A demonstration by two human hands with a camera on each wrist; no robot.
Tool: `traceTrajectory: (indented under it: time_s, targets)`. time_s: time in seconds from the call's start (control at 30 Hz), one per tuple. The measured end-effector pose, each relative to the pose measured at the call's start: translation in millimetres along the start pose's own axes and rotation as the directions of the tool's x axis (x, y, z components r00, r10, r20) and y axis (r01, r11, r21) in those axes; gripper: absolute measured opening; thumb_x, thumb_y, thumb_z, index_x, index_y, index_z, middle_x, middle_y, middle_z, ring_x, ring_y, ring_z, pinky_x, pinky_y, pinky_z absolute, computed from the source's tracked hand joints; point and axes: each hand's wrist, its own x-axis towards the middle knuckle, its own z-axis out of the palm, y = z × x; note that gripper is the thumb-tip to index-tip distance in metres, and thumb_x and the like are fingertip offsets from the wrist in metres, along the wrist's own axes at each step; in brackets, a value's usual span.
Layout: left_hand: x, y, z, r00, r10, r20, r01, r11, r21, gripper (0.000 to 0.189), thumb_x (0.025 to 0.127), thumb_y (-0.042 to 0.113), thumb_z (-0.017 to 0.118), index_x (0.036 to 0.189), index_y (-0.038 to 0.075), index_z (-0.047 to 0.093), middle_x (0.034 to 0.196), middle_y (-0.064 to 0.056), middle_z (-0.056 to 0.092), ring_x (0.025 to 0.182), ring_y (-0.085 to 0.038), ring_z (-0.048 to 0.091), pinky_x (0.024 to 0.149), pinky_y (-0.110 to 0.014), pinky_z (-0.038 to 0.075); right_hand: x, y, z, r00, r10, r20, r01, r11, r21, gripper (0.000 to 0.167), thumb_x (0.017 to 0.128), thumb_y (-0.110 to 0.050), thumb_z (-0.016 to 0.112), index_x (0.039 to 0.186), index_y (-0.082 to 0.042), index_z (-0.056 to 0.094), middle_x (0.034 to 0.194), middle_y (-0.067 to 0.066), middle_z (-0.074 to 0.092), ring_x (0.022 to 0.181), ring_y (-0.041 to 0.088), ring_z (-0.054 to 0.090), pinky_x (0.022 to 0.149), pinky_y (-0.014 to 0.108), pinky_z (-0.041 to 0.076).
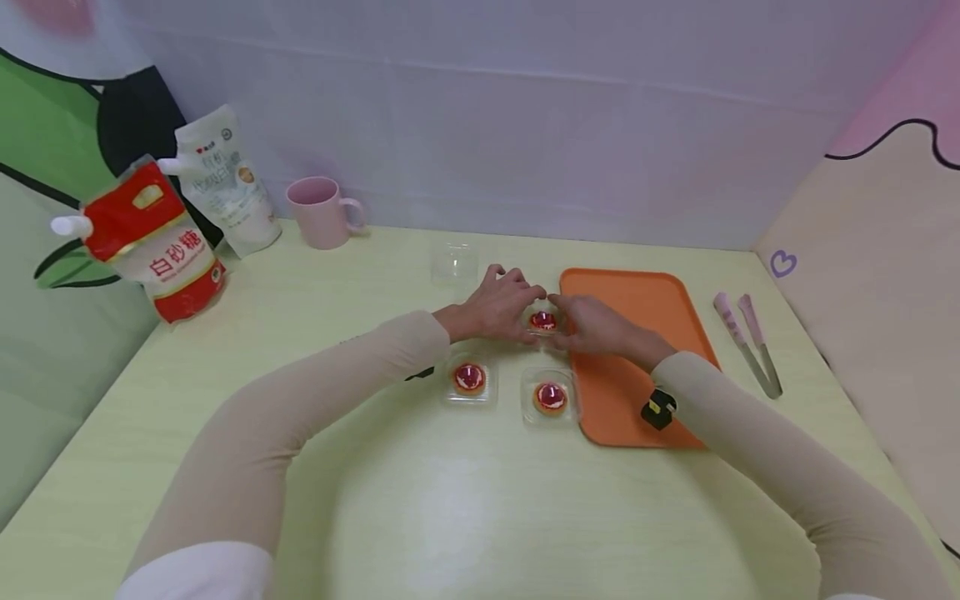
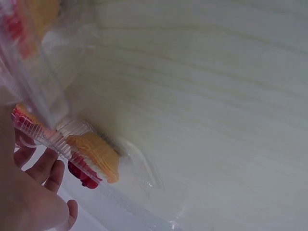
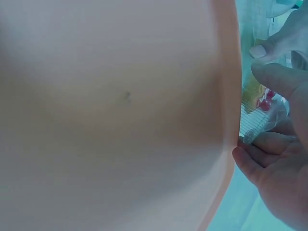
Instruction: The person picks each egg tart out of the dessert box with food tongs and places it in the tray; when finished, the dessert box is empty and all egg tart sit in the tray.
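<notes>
A small tart with a glossy red topping sits inside a clear plastic box between the two hands. My left hand holds the box from the left, its fingers bent over it. From the right, my right hand grips the same box; thumb and fingers bracket its side in the right wrist view. Nearer me are two more boxed tarts, a left one and a right one. Boxed tarts also show beside the left hand in the left wrist view.
An orange tray lies under the right forearm, with pink-handled tongs to its right. Behind the left hand stands another clear container. A pink mug, a white pouch and a red-and-white sugar bag stand at the back left.
</notes>
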Motion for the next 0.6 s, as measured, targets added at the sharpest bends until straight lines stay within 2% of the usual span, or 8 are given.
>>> traceTrajectory:
  time_s: [0.2,0.6]
  targets:
    - [1.4,2.5,1.3,1.0,0.016,-0.006,-0.016,1.0,0.016,0.072,0.08,0.055,0.077,0.139,0.019,0.053,0.13,0.0,0.067,0.123,-0.021,0.047,0.114,-0.055,0.021,-2.1,-0.1,-0.3,1.0,0.0,0.003,0.0,1.0,-0.003,0.076,0.089,-0.026,0.075,0.148,0.007,0.039,0.083,0.005,0.058,0.075,0.019,0.052,0.064,0.03,0.042]
    - [1.3,7.0,1.9,1.0,0.001,-0.007,0.0,0.999,0.037,0.076,0.078,0.056,0.079,0.139,0.019,0.052,0.134,0.0,0.065,0.125,-0.02,0.047,0.114,-0.055,0.021,-2.5,2.4,-0.2,0.999,-0.038,-0.004,0.038,0.999,0.021,0.069,0.088,-0.026,0.076,0.143,0.005,0.046,0.076,0.003,0.053,0.071,0.018,0.05,0.062,0.031,0.039]
